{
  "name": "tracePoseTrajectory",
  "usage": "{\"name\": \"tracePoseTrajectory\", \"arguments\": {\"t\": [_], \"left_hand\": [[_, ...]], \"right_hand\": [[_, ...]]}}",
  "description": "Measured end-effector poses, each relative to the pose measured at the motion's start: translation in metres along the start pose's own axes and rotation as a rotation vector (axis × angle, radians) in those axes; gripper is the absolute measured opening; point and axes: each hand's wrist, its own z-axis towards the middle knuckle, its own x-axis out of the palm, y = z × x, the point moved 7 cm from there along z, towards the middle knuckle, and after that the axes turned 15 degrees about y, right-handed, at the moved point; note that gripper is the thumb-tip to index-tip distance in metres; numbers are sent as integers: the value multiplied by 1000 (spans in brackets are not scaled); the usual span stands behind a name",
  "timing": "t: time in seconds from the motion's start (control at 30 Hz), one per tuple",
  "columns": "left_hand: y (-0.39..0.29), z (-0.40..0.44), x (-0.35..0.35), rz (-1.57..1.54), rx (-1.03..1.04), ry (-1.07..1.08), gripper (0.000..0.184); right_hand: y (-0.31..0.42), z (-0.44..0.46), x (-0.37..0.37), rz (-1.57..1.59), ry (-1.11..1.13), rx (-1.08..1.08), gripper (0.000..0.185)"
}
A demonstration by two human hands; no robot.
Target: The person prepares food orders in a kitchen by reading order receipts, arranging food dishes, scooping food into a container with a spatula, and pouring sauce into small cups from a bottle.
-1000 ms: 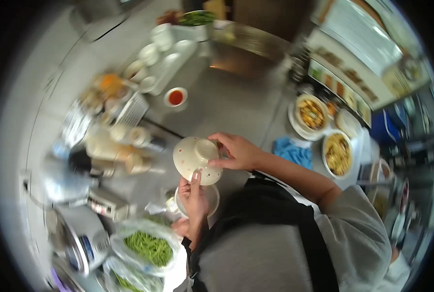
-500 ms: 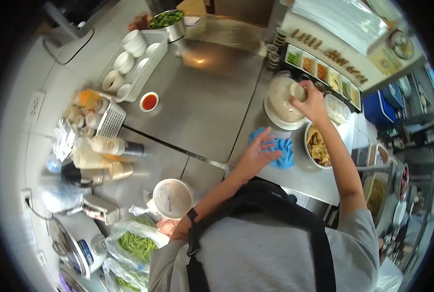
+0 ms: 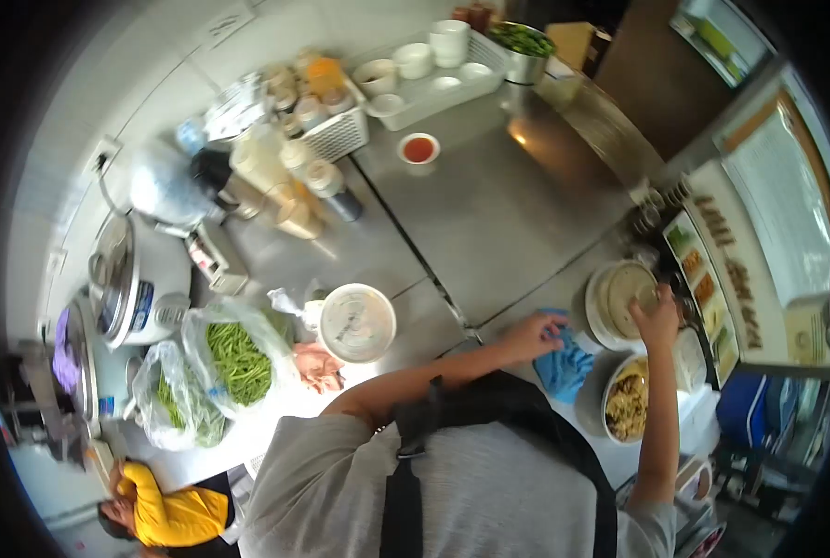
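Observation:
At the right of the head view, my right hand grips the edge of a pale, translucent round lid over a white bowl. Fingers partly hide the raised part it holds. My left hand is at the near edge of a crumpled blue cloth, its fingers loosely bent and apart, holding nothing visible. Close to my right forearm stands a white bowl of brown, chunky food.
A lidded tub stands left of my arm, beside bags of green vegetables. A cup of red sauce is on the steel counter. Garnish trays line the right. A person in yellow is at lower left.
My view has turned, so the counter sits rotated in the frame. My left hand's fingers have bent in from a wider spread, near the cloth. My right hand stays at the lid.

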Motion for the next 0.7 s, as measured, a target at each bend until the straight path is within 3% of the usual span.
{"name": "tracePoseTrajectory", "arguments": {"t": [0.1, 0.2, 0.47, 0.63, 0.67, 0.7], "left_hand": [[-9, 13, -21, 157, -41, 18, 50], [22, 50, -39, 302, 10, -125, 47], [-4, 109, -33, 236, -182, 96, 51], [39, 144, -11, -69, -236, 187, 58], [27, 141, -7, 45, -274, 195, 58], [40, 149, -6, 20, -123, 209, 64]], "right_hand": [[-13, -5, 10, -92, -58, 34, 75], [-9, -11, -3, 0, 1, 124, 73], [-6, -10, -6, 57, 7, 177, 72], [-8, -17, -2, 31, -6, 182, 73], [-1, -18, -6, 19, -57, 143, 73], [8, -25, -13, 107, -62, 161, 70]]}}
